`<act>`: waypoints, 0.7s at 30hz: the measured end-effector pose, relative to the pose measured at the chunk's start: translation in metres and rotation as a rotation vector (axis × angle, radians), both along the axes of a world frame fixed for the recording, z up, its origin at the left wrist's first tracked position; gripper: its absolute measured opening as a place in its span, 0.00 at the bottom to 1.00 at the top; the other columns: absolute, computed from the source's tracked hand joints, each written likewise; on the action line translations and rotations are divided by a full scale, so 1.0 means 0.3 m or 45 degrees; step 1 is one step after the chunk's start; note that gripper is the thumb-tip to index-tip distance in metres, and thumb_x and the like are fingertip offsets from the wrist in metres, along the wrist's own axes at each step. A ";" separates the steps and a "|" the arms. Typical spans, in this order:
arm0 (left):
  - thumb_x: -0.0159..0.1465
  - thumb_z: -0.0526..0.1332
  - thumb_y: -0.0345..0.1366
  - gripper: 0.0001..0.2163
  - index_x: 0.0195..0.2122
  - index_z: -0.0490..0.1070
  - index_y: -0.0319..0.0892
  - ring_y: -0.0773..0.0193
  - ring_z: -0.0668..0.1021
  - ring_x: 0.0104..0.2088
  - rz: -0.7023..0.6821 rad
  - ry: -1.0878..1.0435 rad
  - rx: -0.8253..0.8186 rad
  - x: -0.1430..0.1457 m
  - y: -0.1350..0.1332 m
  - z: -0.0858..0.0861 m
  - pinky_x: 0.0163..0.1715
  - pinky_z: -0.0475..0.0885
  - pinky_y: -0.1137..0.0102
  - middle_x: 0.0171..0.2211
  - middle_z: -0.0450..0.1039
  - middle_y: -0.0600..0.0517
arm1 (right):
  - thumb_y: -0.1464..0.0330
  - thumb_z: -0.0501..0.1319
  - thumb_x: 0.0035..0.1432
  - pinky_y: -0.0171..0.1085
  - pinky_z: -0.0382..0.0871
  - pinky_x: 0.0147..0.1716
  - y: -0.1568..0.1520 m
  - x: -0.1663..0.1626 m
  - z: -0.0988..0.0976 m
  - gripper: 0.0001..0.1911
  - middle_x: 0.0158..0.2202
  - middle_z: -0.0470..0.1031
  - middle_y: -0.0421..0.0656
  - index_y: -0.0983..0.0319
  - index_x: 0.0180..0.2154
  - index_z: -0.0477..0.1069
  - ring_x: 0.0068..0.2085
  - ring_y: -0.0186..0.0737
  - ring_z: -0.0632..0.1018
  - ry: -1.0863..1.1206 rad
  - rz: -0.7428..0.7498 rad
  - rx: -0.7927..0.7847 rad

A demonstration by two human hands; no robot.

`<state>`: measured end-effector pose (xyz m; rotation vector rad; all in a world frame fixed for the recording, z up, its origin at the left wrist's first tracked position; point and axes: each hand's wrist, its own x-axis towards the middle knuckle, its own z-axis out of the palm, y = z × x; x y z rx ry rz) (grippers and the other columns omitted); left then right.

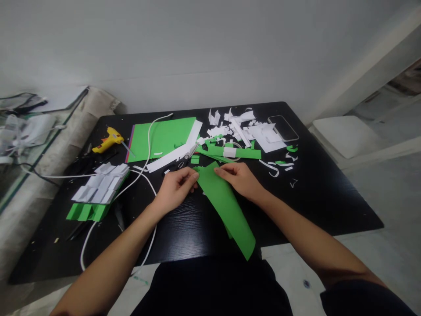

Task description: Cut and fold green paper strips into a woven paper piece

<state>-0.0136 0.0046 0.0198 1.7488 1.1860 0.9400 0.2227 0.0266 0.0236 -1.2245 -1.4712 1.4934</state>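
Note:
A long strip of green paper (223, 202) slants across the front of the black table, its lower end reaching over the table's near edge. My right hand (238, 177) pinches the strip's upper right edge between thumb and fingers. At its upper left corner, my left hand (177, 186) is closed with thumb against fingers, holding the paper there. Just behind the left hand lie scissors (180, 163), partly covered by scraps. Beyond the hands rests a green strip with a white band (229, 152) around it.
Stacked folded white and green paper pieces (101, 184) sit at left, near a yellow glue gun (110, 139). A white cable (149, 145) loops across the table (322, 197). Green sheets (164, 136), white paper scraps (241, 125) and a phone-like object (284, 128) lie at the back.

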 end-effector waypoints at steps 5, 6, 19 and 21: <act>0.72 0.60 0.42 0.13 0.33 0.75 0.42 0.67 0.77 0.24 0.068 -0.023 0.010 -0.001 -0.001 -0.009 0.26 0.71 0.73 0.25 0.77 0.53 | 0.46 0.70 0.58 0.36 0.66 0.26 -0.001 0.001 0.001 0.25 0.27 0.79 0.43 0.62 0.30 0.82 0.27 0.38 0.74 0.099 0.022 -0.163; 0.72 0.60 0.42 0.13 0.33 0.75 0.42 0.67 0.77 0.24 0.081 -0.028 0.007 -0.002 -0.001 -0.011 0.26 0.71 0.72 0.25 0.77 0.53 | 0.47 0.71 0.58 0.36 0.66 0.26 -0.002 0.002 0.001 0.24 0.27 0.79 0.43 0.62 0.30 0.82 0.27 0.38 0.74 0.096 0.022 -0.158; 0.67 0.65 0.42 0.09 0.36 0.76 0.41 0.66 0.73 0.26 0.075 -0.131 -0.080 -0.003 -0.004 0.009 0.27 0.67 0.71 0.25 0.73 0.55 | 0.47 0.70 0.60 0.36 0.56 0.23 -0.020 -0.011 0.003 0.23 0.23 0.71 0.38 0.61 0.30 0.81 0.24 0.34 0.66 -0.058 0.221 0.025; 0.67 0.67 0.44 0.10 0.38 0.77 0.42 0.66 0.72 0.25 0.023 -0.180 -0.148 0.012 -0.007 0.005 0.26 0.66 0.71 0.25 0.73 0.54 | 0.47 0.69 0.60 0.35 0.54 0.23 -0.029 -0.022 -0.004 0.24 0.21 0.67 0.37 0.62 0.28 0.79 0.24 0.33 0.63 -0.083 0.298 0.042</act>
